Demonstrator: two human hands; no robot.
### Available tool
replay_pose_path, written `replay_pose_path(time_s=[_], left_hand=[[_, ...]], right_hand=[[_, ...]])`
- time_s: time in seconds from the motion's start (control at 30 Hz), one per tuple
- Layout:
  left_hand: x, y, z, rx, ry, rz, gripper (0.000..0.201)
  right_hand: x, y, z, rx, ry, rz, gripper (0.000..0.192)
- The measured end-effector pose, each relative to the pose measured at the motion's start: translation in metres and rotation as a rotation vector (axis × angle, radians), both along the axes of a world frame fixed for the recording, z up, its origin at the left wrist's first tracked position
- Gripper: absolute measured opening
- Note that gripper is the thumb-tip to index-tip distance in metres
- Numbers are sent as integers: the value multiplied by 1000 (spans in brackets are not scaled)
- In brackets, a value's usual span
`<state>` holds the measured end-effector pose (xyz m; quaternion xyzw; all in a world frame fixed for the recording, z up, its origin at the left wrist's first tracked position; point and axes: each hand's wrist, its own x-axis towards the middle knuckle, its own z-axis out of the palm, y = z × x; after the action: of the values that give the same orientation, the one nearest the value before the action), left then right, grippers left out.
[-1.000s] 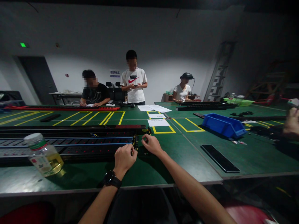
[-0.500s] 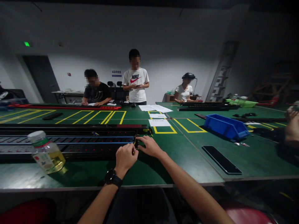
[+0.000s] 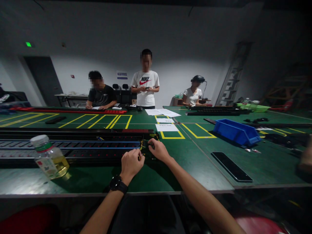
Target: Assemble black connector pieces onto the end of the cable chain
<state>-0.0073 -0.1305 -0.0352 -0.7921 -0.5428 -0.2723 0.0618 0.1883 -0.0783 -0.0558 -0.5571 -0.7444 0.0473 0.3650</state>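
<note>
Head view: action centred on the black strip unit's [image 3: 97, 154] right end

It lay along the green table's [image 3: 195, 169] left side. There, the left hand [image 3: 131, 162] curled its fingers in; just beside, the right hand [image 3: 159, 151] bent close. Pinching anything? Couldn't tell! Near the strip stood a capped bottle [image 3: 52, 162]; smartphone [image 3: 231, 166] and blue bin [image 3: 234, 133] sat well right.

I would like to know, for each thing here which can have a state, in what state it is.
Near rail assembly: lying flat on the table.
Left hand: curled at the assembly's end, grip unclear.
Right hand: fingers bent beside that end, grip unclear.
Bottle: capped, partly filled.
Phone: lying flat, screen dark.
Blue bin: open at the top.
Papers: lying flat.
Watch: worn, face dark.
Green sign: lit.
Door: appears shut.
</note>
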Motion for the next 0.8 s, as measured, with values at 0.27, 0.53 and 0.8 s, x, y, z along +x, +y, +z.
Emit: replay_pose_path(time_s=[0.27, 0.53, 0.8], left_hand=[[-1, 0, 0, 59, 27, -10, 16], [-2, 1, 2, 97, 80, -41, 25], [2, 0, 19, 5, 45, 78, 27]], right_hand=[[2, 4, -3, 17, 167, 22, 18], [0, 3, -4, 6, 144, 113, 21], [0, -2, -1, -21, 128, 120, 27]])
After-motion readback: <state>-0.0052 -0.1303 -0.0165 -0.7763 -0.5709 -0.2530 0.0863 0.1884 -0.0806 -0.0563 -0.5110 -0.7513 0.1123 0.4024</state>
